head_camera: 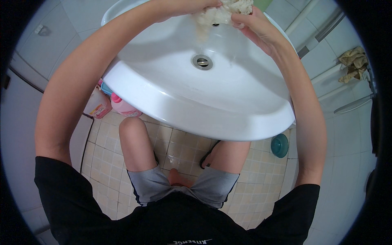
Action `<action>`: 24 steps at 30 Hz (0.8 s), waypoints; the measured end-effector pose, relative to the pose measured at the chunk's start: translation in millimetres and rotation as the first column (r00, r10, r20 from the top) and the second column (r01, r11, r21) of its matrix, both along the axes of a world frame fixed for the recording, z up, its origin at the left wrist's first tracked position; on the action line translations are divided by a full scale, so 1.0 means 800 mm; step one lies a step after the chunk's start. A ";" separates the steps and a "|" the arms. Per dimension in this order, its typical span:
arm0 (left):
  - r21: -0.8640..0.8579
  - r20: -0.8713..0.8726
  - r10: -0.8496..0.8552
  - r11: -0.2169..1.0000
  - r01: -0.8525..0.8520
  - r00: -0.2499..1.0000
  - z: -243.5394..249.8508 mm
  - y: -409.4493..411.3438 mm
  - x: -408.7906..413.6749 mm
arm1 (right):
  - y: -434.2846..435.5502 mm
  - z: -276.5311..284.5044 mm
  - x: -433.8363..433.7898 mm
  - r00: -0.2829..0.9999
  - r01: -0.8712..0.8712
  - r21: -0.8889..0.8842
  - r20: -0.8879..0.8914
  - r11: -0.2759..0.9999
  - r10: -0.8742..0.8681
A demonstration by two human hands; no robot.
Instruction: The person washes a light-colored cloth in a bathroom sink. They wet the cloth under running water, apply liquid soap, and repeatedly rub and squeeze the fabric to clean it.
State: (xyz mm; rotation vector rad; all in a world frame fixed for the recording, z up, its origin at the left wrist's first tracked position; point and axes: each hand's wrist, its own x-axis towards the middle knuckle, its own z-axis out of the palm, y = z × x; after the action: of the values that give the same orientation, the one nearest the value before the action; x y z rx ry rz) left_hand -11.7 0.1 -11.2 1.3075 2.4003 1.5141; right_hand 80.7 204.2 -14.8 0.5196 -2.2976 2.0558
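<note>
A bunched, wet-looking cream-white cloth [228, 11] is held over the far side of a white ceramic washbasin [171, 98], partly cut off by the top of the view. My left hand [196, 5] grips its left side, fingers mostly out of frame. On the right side, my right hand [255, 26] has its thumb and fingers closed on the cloth. Just below the cloth, the overflow hole [215, 24] shows in the basin wall. A metal drain [202, 62] sits in the middle of the bowl, its slotted stopper tilted.
Under the basin at left stand a pink bottle [125, 105] and a larger pinkish jug [98, 105]. A teal plastic bowl [279, 145] rests on the tiled floor [257, 183] at right. Brown cloths [353, 64] and a shower head [352, 104] hang by the right wall.
</note>
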 end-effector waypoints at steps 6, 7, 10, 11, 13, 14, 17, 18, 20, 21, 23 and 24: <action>-0.120 0.098 -0.002 0.993 0.014 0.995 0.013 -0.015 0.024 | -0.022 0.012 0.013 0.994 0.081 -0.033 0.075 0.996 -0.078; -0.147 0.111 -0.009 0.989 0.026 0.994 0.012 -0.014 0.022 | -0.022 0.013 0.013 0.992 0.097 0.001 0.076 0.995 -0.097; -0.212 0.164 -0.098 0.968 0.132 0.982 0.012 -0.012 0.021 | -0.016 0.009 0.012 0.983 0.167 0.064 0.061 0.984 -0.171; -0.223 0.191 -0.168 0.952 0.209 0.967 0.016 -0.017 0.019 | -0.014 0.006 0.009 0.978 0.202 0.059 0.045 0.977 -0.205; -0.269 0.208 -0.211 0.927 0.263 0.955 0.024 -0.018 0.028 | -0.011 0.000 0.007 0.965 0.262 0.043 0.024 0.964 -0.263; -0.306 0.193 -0.185 0.922 0.238 0.964 0.026 -0.016 0.034 | -0.010 -0.003 0.006 0.958 0.285 0.031 0.017 0.958 -0.285; -0.273 0.144 -0.217 0.929 0.249 0.966 0.013 -0.013 0.023 | -0.014 0.000 0.002 0.942 0.334 0.017 -0.044 0.942 -0.333; -0.239 0.129 -0.250 0.931 0.274 0.960 0.008 -0.010 0.020 | -0.014 -0.001 0.001 0.934 0.353 0.015 -0.066 0.936 -0.351; -0.204 0.182 -0.258 0.934 0.293 0.949 0.002 -0.009 0.011 | -0.015 0.000 0.002 0.922 0.386 0.053 -0.054 0.921 -0.384; -0.185 0.207 -0.268 0.934 0.306 0.941 0.001 -0.007 0.010 | -0.015 0.001 0.004 0.914 0.406 0.073 -0.049 0.911 -0.404; -0.182 0.187 -0.265 0.937 0.298 0.946 -0.003 -0.004 0.008 | -0.015 0.001 0.006 0.900 0.436 0.070 -0.056 0.897 -0.432; -0.182 0.177 -0.261 0.939 0.292 0.949 -0.003 -0.004 0.008 | -0.016 0.001 0.006 0.894 0.447 0.067 -0.059 0.892 -0.444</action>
State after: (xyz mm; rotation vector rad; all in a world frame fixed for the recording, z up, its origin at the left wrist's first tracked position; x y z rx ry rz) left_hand -5.0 -3.1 -13.9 1.3626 2.1072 1.2071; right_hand 85.9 191.0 -13.6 0.0210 -2.2157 1.7218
